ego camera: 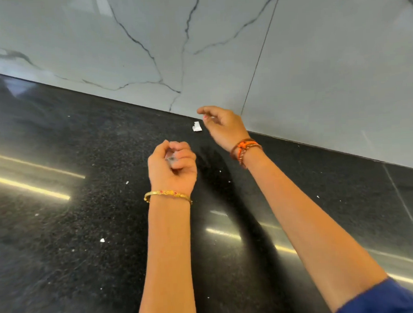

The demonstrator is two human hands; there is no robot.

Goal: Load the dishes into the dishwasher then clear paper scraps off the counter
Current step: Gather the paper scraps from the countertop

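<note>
A small white paper scrap [196,126] lies on the black speckled counter [56,165] close to the wall. My right hand [220,125] hovers just right of that scrap, fingers loosely curled, holding nothing I can see. My left hand [172,165] is nearer, above the counter's middle, with its fingers curled round something small and greyish, probably gathered paper scraps. Tiny white flecks [102,240] are scattered over the counter. No dishes or dishwasher are in view.
A grey marble-patterned wall [316,65] rises right behind the counter. Bright light streaks reflect off the glossy counter at left and lower right. A tile seam [407,211] crosses the counter at the right.
</note>
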